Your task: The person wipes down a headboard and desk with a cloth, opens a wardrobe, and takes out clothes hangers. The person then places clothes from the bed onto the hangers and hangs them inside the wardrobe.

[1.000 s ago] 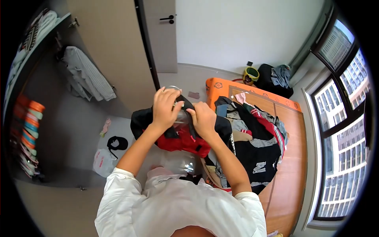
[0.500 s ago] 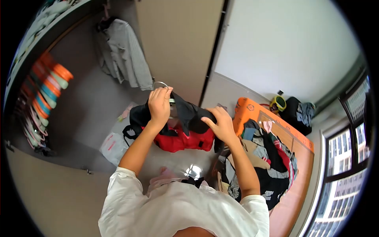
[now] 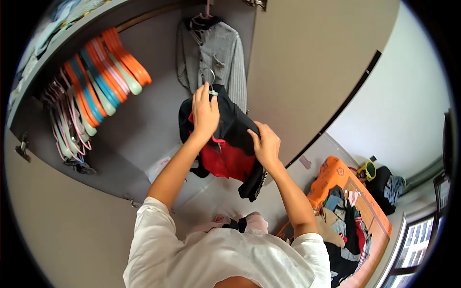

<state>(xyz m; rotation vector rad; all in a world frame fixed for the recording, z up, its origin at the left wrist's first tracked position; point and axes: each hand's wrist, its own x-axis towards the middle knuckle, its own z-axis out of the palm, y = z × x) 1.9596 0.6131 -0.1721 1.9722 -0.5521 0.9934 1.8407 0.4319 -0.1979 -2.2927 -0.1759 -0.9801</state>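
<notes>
A black and red jacket (image 3: 228,158) hangs on a clothes hanger (image 3: 210,79) with a metal hook, held up in front of me. My left hand (image 3: 205,114) is closed at its collar, just below the hook. My right hand (image 3: 267,145) grips the jacket's black shoulder, thumb on the near side. One dark sleeve dangles below that hand. Directly behind the hook, a grey striped shirt (image 3: 225,55) with a dark collar hangs in the wardrobe on a pink hanger (image 3: 207,10).
Several orange, blue and green hangers (image 3: 98,77) hang at the left of the wardrobe, with thinner pink ones beside them. An open wardrobe door (image 3: 317,62) stands on the right. A clothes pile (image 3: 343,230) lies on an orange-edged bed (image 3: 331,175). A white bag (image 3: 158,168) is low down.
The view has turned toward the wardrobe. Both hands have brought the jacket up to it, and its hook now overlaps the striped shirt. Both hands keep their hold.
</notes>
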